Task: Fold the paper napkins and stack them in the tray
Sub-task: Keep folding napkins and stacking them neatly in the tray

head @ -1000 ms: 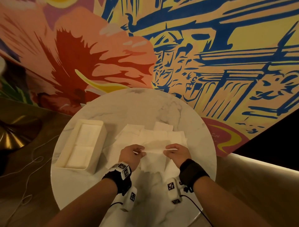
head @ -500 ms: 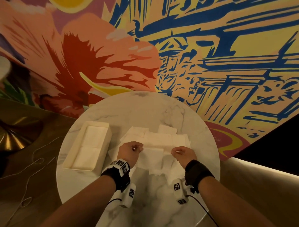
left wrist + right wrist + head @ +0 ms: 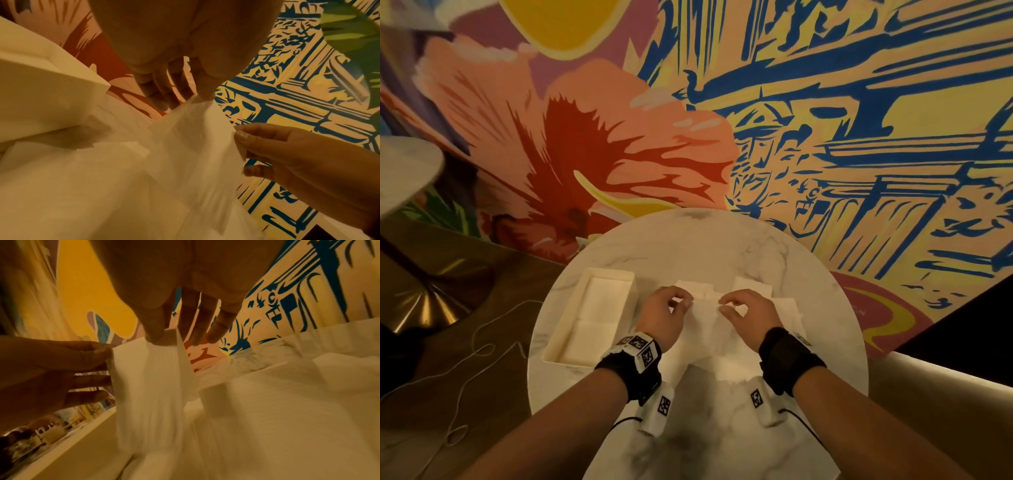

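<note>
A white paper napkin (image 3: 704,318) is held up above the round marble table (image 3: 709,246). My left hand (image 3: 681,303) pinches its left top corner between thumb and forefinger, and my right hand (image 3: 726,305) pinches the right top corner. The left wrist view shows the napkin (image 3: 191,134) hanging from my left hand (image 3: 197,97), with the right hand (image 3: 238,134) beside it. In the right wrist view the napkin (image 3: 148,378) hangs from my right hand (image 3: 160,337). A cream tray (image 3: 565,329) with folded napkins (image 3: 595,315) inside lies to the left.
More loose white napkins (image 3: 787,315) lie spread on the table under and beyond my hands. A painted mural wall (image 3: 825,137) rises just behind the table. Thin white cords (image 3: 482,346) trail over the brown floor at left. A second round table's edge (image 3: 404,171) shows far left.
Both hands have moved away from me and closer together, carrying the napkin's pinched edge toward the far side of the table. The head view has tilted up.
</note>
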{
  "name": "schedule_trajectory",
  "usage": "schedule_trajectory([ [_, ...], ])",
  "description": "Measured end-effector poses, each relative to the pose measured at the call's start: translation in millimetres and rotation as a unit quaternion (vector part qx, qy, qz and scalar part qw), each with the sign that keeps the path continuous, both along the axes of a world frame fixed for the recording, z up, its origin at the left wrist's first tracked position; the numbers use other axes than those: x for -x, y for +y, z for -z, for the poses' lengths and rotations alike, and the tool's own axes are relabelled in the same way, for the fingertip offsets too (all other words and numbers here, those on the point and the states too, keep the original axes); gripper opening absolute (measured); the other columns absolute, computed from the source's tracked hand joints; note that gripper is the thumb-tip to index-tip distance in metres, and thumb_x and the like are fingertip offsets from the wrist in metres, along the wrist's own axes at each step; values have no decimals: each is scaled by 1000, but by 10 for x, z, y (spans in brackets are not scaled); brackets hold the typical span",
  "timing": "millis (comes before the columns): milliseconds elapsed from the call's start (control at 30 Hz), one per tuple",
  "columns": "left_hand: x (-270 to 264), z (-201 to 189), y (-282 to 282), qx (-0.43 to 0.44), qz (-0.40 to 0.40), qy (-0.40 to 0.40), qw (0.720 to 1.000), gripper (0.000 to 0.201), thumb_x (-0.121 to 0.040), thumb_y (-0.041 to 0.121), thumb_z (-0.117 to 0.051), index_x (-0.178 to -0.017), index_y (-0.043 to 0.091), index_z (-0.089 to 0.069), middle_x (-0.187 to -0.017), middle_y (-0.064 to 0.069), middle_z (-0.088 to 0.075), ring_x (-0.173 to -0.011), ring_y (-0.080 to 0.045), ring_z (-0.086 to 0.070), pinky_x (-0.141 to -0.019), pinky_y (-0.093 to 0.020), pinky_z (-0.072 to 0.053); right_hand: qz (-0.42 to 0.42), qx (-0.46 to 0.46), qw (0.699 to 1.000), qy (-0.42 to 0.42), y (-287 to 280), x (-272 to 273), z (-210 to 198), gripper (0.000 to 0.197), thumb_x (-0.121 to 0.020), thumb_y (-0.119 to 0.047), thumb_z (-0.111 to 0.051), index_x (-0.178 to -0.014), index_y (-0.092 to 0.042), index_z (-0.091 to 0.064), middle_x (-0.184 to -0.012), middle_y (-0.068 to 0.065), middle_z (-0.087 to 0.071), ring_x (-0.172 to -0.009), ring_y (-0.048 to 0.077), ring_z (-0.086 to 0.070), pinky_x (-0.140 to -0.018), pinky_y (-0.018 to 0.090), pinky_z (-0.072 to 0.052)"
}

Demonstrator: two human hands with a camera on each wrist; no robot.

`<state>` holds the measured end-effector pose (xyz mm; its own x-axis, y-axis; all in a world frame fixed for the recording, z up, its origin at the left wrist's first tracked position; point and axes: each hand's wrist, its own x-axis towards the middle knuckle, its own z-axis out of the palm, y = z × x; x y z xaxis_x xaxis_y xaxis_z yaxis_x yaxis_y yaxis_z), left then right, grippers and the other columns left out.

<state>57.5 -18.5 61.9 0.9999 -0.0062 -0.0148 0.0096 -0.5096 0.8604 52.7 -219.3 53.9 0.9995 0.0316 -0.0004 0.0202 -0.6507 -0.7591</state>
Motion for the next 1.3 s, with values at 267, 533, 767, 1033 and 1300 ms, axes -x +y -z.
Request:
schedule_trajectory([
  [267, 79, -85, 186, -25, 23, 22, 999, 20, -95, 6, -51, -83, 20, -57, -83, 7, -73, -81, -7, -66, -68, -15, -47, -16, -9, 998, 62, 265, -18, -103, 8, -93, -25, -63, -88, -28, -68, -90, -10, -68, -88, 8, -61, -72, 11, -41],
  [533, 320, 392, 433, -128, 16, 143, 981, 12, -96, 31, -62, -106, 26, -58, -97, 9, -64, -75, -5, -57, -58, -14, -37, 18, 75, 974, 214, 286, 251, 384, 20, -93, -35, -62, -109, -22, -59, -99, -1, -61, -88, 17, -59, -81, 25, -48],
  [767, 465, 665, 372, -153, 120, 287, 938, 44, -92, 34, -59, -134, 29, -47, -124, 1, -64, -100, -17, -62, -83, -29, -53, 16, 87, 952, 292, 337, 394, 644, 38, -90, -31, -63, -125, -22, -51, -131, 9, -53, -112, 27, -57, -95, 33, -49],
  [1033, 530, 731, 347, -143, 124, 299, 935, 47, -90, 22, -52, -137, 23, -48, -113, 0, -66, -105, -23, -63, -95, -36, -53, 28, 8, 953, 300, 439, 435, 715, 38, -94, -25, -60, -130, -26, -47, -135, 9, -52, -113, 23, -56, -92, 25, -44],
  [1300, 406, 541, 448, -78, 68, 212, 972, 49, -93, 34, -66, -137, 33, -44, -100, 5, -58, -82, -9, -58, -59, -12, -41, 29, -97, 980, 169, 428, 275, 412, 19, -92, -9, -63, -92, -28, -68, -98, -3, -62, -92, 19, -58, -82, 21, -44],
])
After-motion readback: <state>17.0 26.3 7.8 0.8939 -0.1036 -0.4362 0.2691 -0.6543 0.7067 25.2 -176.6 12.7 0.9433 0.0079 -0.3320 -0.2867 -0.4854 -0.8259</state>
